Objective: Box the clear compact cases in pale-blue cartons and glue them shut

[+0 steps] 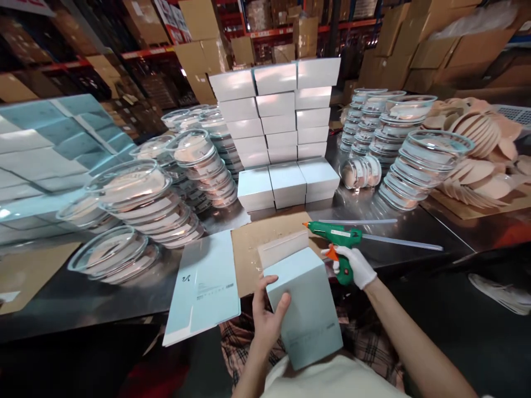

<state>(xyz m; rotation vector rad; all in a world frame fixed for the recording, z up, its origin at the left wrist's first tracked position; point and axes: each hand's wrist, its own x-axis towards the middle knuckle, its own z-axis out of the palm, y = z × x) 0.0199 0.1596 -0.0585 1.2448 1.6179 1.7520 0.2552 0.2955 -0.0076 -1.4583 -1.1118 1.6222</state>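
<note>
My bare left hand [267,312] grips a pale blue cardboard box [309,315] near its upper left edge, the thumb lying on the face towards me. A raised flap [284,249] shows at the box's far end. In a white glove, my right hand [352,265] wraps round the handle of a green hot glue gun [338,234]. The gun's orange nozzle points left, just beyond the box. From its back a long clear glue stick [404,241] sticks out to the right. Beneath the flap lies a brown cardboard sheet [249,237].
Flat pale blue box blanks [205,287] lie at the left. White boxes [277,132] are stacked at the back centre. Stacked clear round containers [136,193] stand left, more containers [415,171] right. Peach-coloured curved pieces [481,138] are piled far right. A loose glue stick [373,221] lies behind the gun.
</note>
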